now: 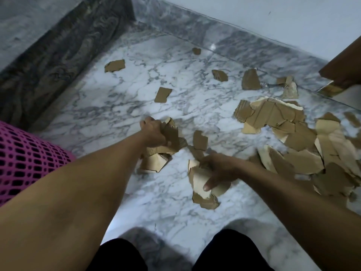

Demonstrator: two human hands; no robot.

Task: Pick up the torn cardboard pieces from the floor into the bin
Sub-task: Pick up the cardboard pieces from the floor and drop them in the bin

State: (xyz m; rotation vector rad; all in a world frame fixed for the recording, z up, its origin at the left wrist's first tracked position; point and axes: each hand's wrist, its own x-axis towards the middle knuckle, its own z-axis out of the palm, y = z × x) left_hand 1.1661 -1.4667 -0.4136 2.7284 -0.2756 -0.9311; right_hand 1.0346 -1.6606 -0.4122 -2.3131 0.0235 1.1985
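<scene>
At six o'clock the right hand (216, 171) presses spread fingers on pale scraps (203, 184); the left hand (154, 133) clenches a wad (172, 133). Light, stiff cardboard pieces (273, 118) litter the floor (136, 106) toward two o'clock, best pinched by edges; the bin (23, 161) sits at nine.

The pink mesh bin (25, 165) is cut off by the left edge, its rim and inside out of view. The cardboard heap (316, 153) runs past the right edge and blurs there. The right hand (218, 171) is motion-blurred, hiding its grip on the pieces beneath.
</scene>
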